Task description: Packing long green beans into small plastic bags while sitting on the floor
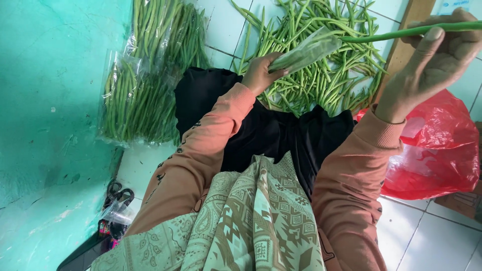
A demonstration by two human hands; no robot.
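Note:
My left hand point(260, 73) grips the lower end of a narrow clear plastic bag point(307, 51) with green beans inside it, held slanting up to the right. My right hand point(438, 56) is raised at the upper right and pinches a single long green bean point(396, 33), whose tip points at the bag's mouth. Beneath both hands a loose pile of long green beans point(321, 75) is spread on the white tiled floor point(432, 241). Both arms wear salmon sleeves.
Filled clear bags of beans point(140, 95) lie at the left beside a turquoise wall point(50, 100). A red plastic bag point(442, 150) sits at the right, and a wooden board point(406, 35) leans behind it. Black scissors point(118, 193) lie at lower left. A black cloth and a patterned scarf cover my lap.

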